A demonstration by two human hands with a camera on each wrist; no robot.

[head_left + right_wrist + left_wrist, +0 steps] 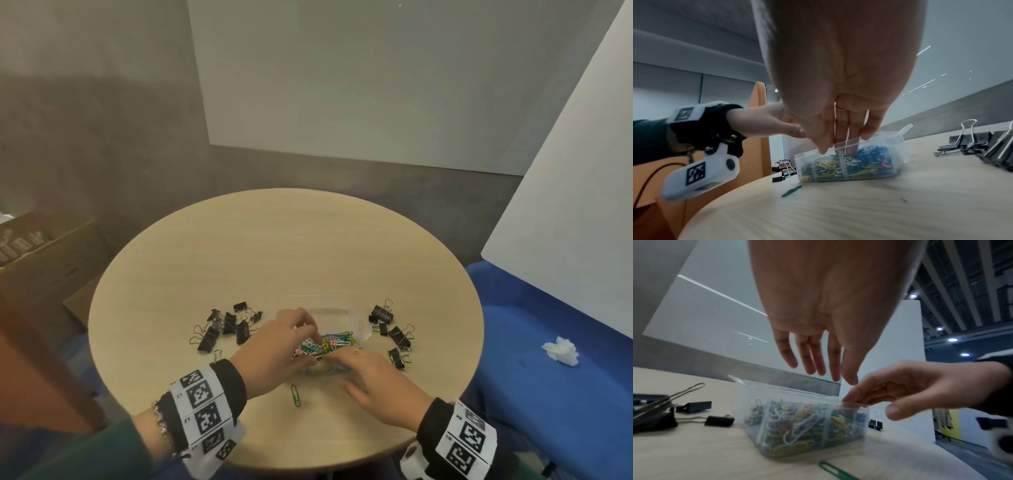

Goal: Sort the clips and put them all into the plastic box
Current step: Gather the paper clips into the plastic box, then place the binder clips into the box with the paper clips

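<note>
A clear plastic box point(356, 322) stands mid-table, its compartments full of coloured paper clips point(334, 342). My left hand point(306, 329) hovers over the box point(797, 423) with fingers point(818, 366) straight and apart, holding nothing. My right hand point(330, 358) is at the box's near end; its fingers point(840, 142) reach over the rim into the box point(879, 162) and touch the clips, thumb outside. A green paper clip point(296, 395) lies loose on the table in front of the box. Black binder clips lie in a left group point(226, 327) and a right group point(394, 332).
The round wooden table point(274, 246) is bare at the back. A blue seat point(548, 394) with a crumpled white tissue point(561, 351) is at the right, a cardboard box point(44, 260) at the left. White boards stand behind and to the right.
</note>
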